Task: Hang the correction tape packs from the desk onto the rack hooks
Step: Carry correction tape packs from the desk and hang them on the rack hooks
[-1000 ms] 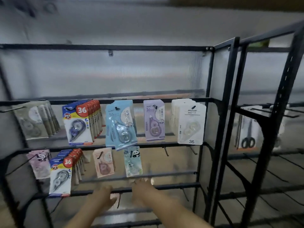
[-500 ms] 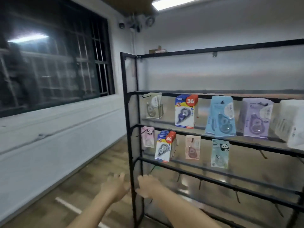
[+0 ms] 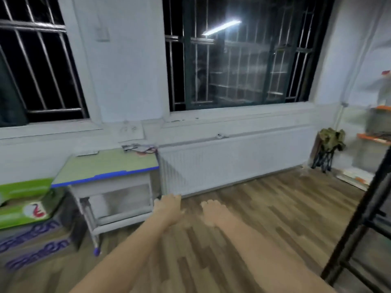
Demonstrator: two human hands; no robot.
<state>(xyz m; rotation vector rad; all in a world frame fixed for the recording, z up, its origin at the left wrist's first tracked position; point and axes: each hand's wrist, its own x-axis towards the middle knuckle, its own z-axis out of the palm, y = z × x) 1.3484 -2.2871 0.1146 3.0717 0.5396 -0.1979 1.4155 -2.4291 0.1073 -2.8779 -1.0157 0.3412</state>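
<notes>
A small desk [image 3: 95, 170] with a green top and blue front edge stands at the left, against the wall under the windows. A pile of correction tape packs [image 3: 139, 148] lies at its far right corner, blurred. My left hand [image 3: 168, 206] and my right hand [image 3: 213, 212] are stretched out in front of me over the wooden floor, fingers relaxed, holding nothing. Both hands are well short of the desk top. Only a black post of the rack [image 3: 359, 216] shows at the right edge; its hooks are out of view.
Green and purple cardboard boxes [image 3: 27, 210] are stacked on the floor left of the desk. A white radiator [image 3: 232, 163] runs along the wall. A folded stool [image 3: 330, 144] stands in the far right corner, next to orange shelves [image 3: 376, 136].
My view has swung left, from the rack with its hanging packs to the window wall and the desk. Both hands stay empty and outstretched.
</notes>
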